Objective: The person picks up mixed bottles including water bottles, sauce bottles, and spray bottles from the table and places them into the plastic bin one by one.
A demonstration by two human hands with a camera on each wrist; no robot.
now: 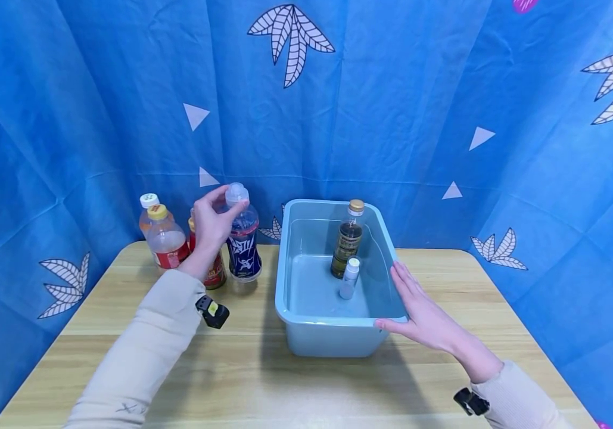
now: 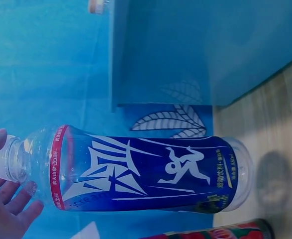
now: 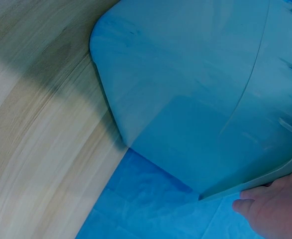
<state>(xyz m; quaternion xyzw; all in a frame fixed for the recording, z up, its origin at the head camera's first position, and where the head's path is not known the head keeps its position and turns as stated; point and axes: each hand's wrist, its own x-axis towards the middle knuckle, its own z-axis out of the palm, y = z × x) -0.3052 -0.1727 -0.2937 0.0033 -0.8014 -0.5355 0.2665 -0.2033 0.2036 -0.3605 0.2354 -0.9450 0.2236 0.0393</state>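
My left hand [image 1: 214,221] pinches a clear plastic drink bottle [image 1: 244,250] by its translucent cap, between thumb and fingers. Its dark blue label shows a white running figure in the left wrist view, where the bottle base [image 2: 241,172] hangs just off the tabletop with a shadow beside it. My right hand [image 1: 421,310] rests on the front right corner of a light blue plastic bin [image 1: 333,339], fingers straight along the right rim and thumb on the front rim. Inside the bin stand a dark glass bottle [image 1: 347,241] with a gold cap and a small white-capped bottle [image 1: 349,283].
Left of the held bottle stand a white-capped bottle [image 1: 146,220], a yellow-capped bottle [image 1: 169,241] with a red label, and a red container [image 1: 215,274] partly behind my left hand. A blue curtain [image 1: 338,119] surrounds the wooden table [image 1: 231,381] at the back and sides.
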